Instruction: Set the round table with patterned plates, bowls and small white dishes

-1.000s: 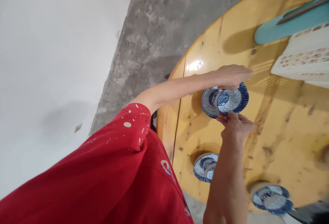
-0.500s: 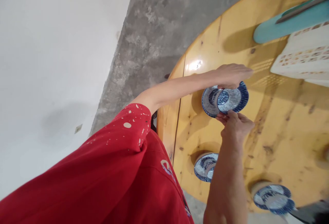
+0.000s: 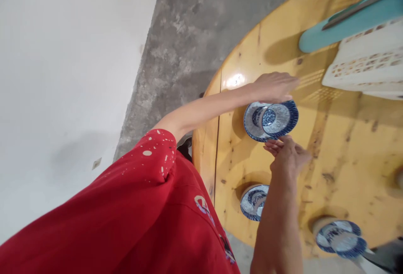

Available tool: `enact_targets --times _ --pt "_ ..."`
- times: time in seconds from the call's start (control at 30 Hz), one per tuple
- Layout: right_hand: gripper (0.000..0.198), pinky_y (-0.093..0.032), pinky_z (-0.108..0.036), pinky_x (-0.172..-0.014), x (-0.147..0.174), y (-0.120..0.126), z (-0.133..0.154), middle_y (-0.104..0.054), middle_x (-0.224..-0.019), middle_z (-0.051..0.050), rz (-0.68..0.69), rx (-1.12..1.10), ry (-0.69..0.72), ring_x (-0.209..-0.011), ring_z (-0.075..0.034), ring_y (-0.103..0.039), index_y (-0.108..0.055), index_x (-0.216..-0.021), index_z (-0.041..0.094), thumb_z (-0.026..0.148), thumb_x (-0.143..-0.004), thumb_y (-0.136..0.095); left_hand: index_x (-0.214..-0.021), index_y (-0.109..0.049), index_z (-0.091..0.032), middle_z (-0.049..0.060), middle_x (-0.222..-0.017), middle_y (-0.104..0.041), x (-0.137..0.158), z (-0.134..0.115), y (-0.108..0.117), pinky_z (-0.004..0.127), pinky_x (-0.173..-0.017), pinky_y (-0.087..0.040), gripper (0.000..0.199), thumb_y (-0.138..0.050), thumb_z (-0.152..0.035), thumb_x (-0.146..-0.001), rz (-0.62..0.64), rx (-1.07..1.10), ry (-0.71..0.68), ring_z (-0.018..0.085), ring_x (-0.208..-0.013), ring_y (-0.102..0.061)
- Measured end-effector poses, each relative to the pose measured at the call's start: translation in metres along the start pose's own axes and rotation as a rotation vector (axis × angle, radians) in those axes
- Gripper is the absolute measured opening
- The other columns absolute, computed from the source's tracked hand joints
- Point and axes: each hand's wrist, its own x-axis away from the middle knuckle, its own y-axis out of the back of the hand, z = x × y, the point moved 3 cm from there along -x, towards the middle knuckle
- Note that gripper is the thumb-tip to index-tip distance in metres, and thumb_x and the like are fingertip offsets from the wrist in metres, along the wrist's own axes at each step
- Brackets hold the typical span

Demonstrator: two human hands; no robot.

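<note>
A blue-and-white bowl (image 3: 283,118) stands on a matching dish (image 3: 251,125) on the wooden table. My left hand (image 3: 275,87) is over the far-left edge of the bowl, fingers stretched out and fairly straight. Its thumb is by the rim; whether it touches is hard to see. On the opposite side, my right hand (image 3: 288,152) has its fingers loosely apart just below the rim, with a small gap from the bowl. Nearby, partly behind my right forearm, sits a second bowl-and-dish set (image 3: 252,202).
The round wooden table (image 3: 346,139) carries another bowl-and-dish set (image 3: 338,238) at bottom right. A white perforated basket (image 3: 368,64) and a turquoise container (image 3: 343,28) with a dark handle stand at upper right. A blurred dark shape (image 3: 390,257) fills the lower right corner.
Both hands were at the bowl's rim. My right hand has come away from it slightly, and my left hand has lifted a little. The view has shifted slightly.
</note>
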Motion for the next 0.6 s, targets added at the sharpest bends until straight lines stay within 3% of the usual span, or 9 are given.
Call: enact_targets --times 0.17,0.27,0.43,0.6 --pt "0.030 -0.053 -0.022 -0.049 0.049 0.031 -0.019 -0.067 -0.063 -0.004 -0.007 -0.116 0.041 -0.049 -0.014 -0.062 -0.067 -0.089 0.010 0.035 -0.071 -0.071 -0.102 -0.069 -0.016 0.014 -0.109 -0.074 0.041 0.006 0.043 0.035 -0.081 -0.039 0.024 -0.051 -0.032 -0.101 -0.020 0.022 0.136 0.026 -0.101 -0.061" --pt "0.043 -0.054 -0.022 -0.049 0.095 0.036 -0.051 -0.068 -0.065 -0.003 -0.003 -0.205 -0.050 -0.050 -0.013 -0.062 -0.068 -0.093 0.011 0.044 -0.065 -0.077 -0.097 -0.070 -0.017 0.010 -0.101 -0.075 0.072 0.012 0.059 0.032 -0.077 -0.039 0.027 -0.049 -0.033 -0.102 -0.033 0.019 0.223 0.022 -0.091 -0.062" --pt "0.055 -0.054 -0.024 -0.050 0.171 0.015 -0.111 -0.069 -0.068 -0.003 -0.023 -0.332 -0.286 -0.053 -0.014 -0.064 -0.068 -0.094 0.011 0.051 -0.059 -0.083 -0.088 -0.070 -0.019 0.005 -0.088 -0.074 0.090 0.017 0.049 0.028 -0.077 -0.042 0.026 -0.050 -0.031 -0.100 -0.032 0.051 0.210 0.020 -0.085 -0.065" --pt "0.060 -0.056 -0.027 -0.053 0.215 -0.012 -0.132 -0.070 -0.069 -0.003 -0.044 -0.472 -0.403 -0.054 -0.016 -0.065 -0.069 -0.097 0.013 0.054 -0.057 -0.086 -0.080 -0.067 -0.020 0.002 -0.076 -0.073 0.079 0.013 0.039 0.024 -0.074 -0.045 0.026 -0.052 -0.030 -0.098 -0.013 0.124 0.157 0.016 -0.076 -0.067"
